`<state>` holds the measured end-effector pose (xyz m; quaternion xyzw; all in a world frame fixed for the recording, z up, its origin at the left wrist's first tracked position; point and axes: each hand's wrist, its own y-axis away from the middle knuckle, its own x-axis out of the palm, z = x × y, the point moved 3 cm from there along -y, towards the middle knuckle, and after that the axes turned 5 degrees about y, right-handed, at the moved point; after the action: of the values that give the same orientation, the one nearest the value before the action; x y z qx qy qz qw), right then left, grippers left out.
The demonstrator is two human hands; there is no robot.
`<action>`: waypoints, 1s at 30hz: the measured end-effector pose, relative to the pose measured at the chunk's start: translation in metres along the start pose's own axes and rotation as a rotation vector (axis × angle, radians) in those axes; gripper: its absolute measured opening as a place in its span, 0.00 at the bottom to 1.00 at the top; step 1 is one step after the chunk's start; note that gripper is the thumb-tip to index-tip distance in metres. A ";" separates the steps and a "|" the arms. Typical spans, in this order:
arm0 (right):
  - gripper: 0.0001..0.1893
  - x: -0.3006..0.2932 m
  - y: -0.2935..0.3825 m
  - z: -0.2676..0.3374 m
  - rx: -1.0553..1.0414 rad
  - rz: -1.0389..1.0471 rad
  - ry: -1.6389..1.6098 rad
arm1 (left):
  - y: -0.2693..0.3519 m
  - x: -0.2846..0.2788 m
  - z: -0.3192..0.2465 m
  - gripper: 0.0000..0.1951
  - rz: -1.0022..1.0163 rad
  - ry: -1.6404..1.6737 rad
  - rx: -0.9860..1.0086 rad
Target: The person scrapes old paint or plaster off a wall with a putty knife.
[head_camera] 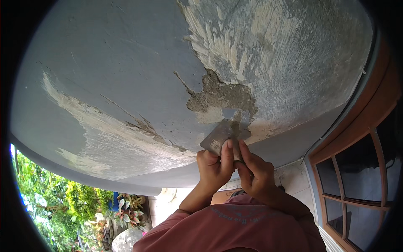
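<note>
My left hand (215, 167) grips a flat grey metal scraper blade (217, 138), its thumb pressed on the face, which carries a pale smear. Close beside it, my right hand (256, 170) is closed at the blade's right edge, with the index finger stretched along that edge. The handle is mostly hidden by my fingers. A strip of grey-brown mortar (235, 126) shows at the blade's upper right. Just beyond lies a rough patch of bare mortar (226, 96) in the painted grey wall (132, 63); whether the blade touches the wall is hard to tell.
Scraped whitish plaster (239, 44) spreads above the patch. Another scraped band (119, 138) with cracks runs to the left. At right stands a brown wooden window frame (340, 176) with glass panes. Plants (75, 201) grow at lower left, near a large stone (129, 241). Floor tiles (292, 178) show below.
</note>
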<state>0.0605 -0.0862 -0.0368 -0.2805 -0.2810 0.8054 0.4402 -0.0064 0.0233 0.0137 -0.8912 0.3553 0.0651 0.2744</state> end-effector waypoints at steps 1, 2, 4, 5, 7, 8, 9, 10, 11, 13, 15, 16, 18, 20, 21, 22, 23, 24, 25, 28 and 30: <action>0.33 0.000 -0.001 0.000 0.002 -0.002 -0.008 | -0.001 0.000 0.001 0.11 0.004 0.006 0.010; 0.33 0.000 -0.001 -0.001 0.003 -0.003 -0.016 | -0.001 0.001 0.001 0.11 0.008 0.013 0.020; 0.33 -0.001 -0.003 -0.003 0.007 0.011 0.013 | -0.002 0.003 0.001 0.12 -0.014 0.010 0.022; 0.32 -0.001 -0.004 -0.003 0.010 0.027 0.042 | -0.003 0.003 0.001 0.12 -0.038 0.006 0.024; 0.32 -0.001 -0.007 -0.003 -0.010 0.007 0.050 | -0.006 0.004 -0.008 0.12 -0.064 -0.052 0.049; 0.31 -0.002 -0.010 -0.003 -0.033 -0.018 0.061 | -0.010 0.004 -0.013 0.12 -0.087 -0.109 0.080; 0.31 -0.003 -0.017 0.002 -0.027 -0.007 0.053 | -0.012 0.003 -0.017 0.12 -0.093 -0.115 0.068; 0.31 -0.007 -0.029 0.008 -0.052 -0.059 0.018 | -0.018 0.004 -0.022 0.11 -0.095 -0.034 0.079; 0.30 -0.012 -0.035 0.015 -0.077 -0.111 -0.016 | -0.021 0.004 -0.028 0.10 -0.098 0.047 0.091; 0.30 -0.015 -0.038 0.012 -0.094 -0.109 -0.025 | -0.027 0.006 -0.030 0.10 -0.106 0.074 0.122; 0.31 -0.011 -0.024 0.005 -0.080 -0.065 0.037 | -0.019 0.007 -0.021 0.17 -0.040 0.004 0.141; 0.31 -0.009 -0.019 0.003 -0.082 -0.070 0.043 | -0.014 0.009 -0.014 0.17 -0.042 0.021 0.138; 0.31 -0.005 -0.007 0.001 -0.035 -0.041 0.024 | -0.007 0.009 -0.009 0.18 -0.029 0.056 0.090; 0.31 -0.008 -0.003 0.003 -0.006 -0.013 0.034 | 0.000 0.007 -0.004 0.18 -0.020 0.085 0.025; 0.31 -0.009 -0.005 0.002 0.004 0.007 0.050 | -0.002 0.007 -0.003 0.17 0.008 0.078 0.044; 0.31 -0.010 -0.005 0.002 0.004 0.008 0.051 | -0.004 0.007 -0.003 0.17 0.036 0.071 0.063; 0.31 -0.010 -0.003 0.002 -0.004 0.012 0.081 | -0.003 0.008 -0.003 0.17 0.036 0.072 0.063; 0.31 -0.011 -0.003 0.002 -0.014 0.013 0.112 | -0.002 0.009 -0.002 0.16 0.018 0.131 0.036; 0.31 -0.012 -0.003 0.002 -0.016 0.011 0.114 | -0.002 0.010 -0.002 0.15 0.001 0.190 0.008; 0.31 -0.015 -0.004 0.005 -0.024 0.061 0.201 | 0.001 0.011 0.004 0.14 -0.003 0.217 0.022; 0.30 -0.015 -0.005 0.005 0.004 0.083 0.190 | -0.001 0.010 0.006 0.14 -0.006 0.201 0.046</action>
<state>0.0666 -0.0975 -0.0270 -0.3663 -0.2246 0.7931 0.4317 0.0026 0.0209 0.0061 -0.8878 0.3799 -0.0337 0.2577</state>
